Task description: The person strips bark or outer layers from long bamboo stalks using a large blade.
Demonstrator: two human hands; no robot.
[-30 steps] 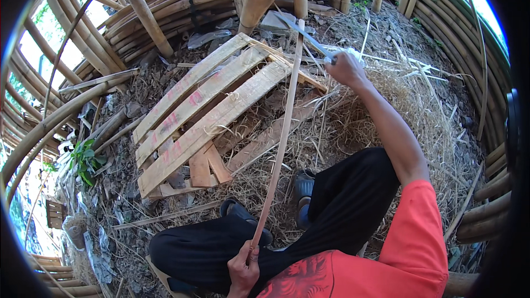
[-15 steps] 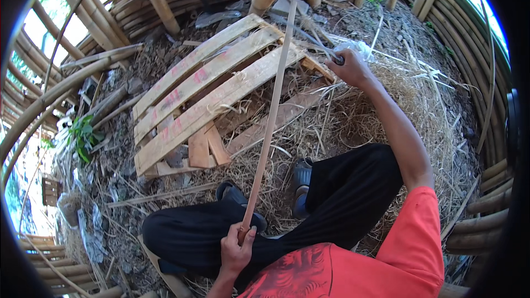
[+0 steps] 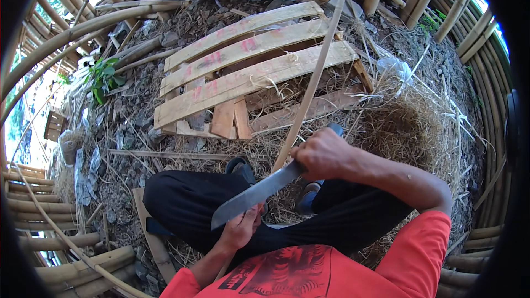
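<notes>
A long pale bamboo strip point(image 3: 316, 80) slants up and away from my lap, with its far end by the thick bamboo pole. My left hand point(image 3: 238, 230) is closed round its near end, partly behind the blade. In my right hand point(image 3: 324, 154) is a machete point(image 3: 256, 192), gripped by its dark handle. The broad grey blade points to the lower left, crossing the strip just above my left hand. Whether the edge touches the strip I cannot tell.
A slatted wooden pallet point(image 3: 251, 72) lies on the littered ground ahead. Dry fibrous shavings point(image 3: 411, 132) are heaped at the right. Bamboo poles point(image 3: 486, 83) form the surrounding walls. A leafy plant point(image 3: 105, 80) and a curved bamboo pole point(image 3: 72, 33) stand at the left.
My right hand has brought the machete from beyond the pallet's right end back over my lap, across the strip's near end. The left hand keeps its hold; the view has shifted.
</notes>
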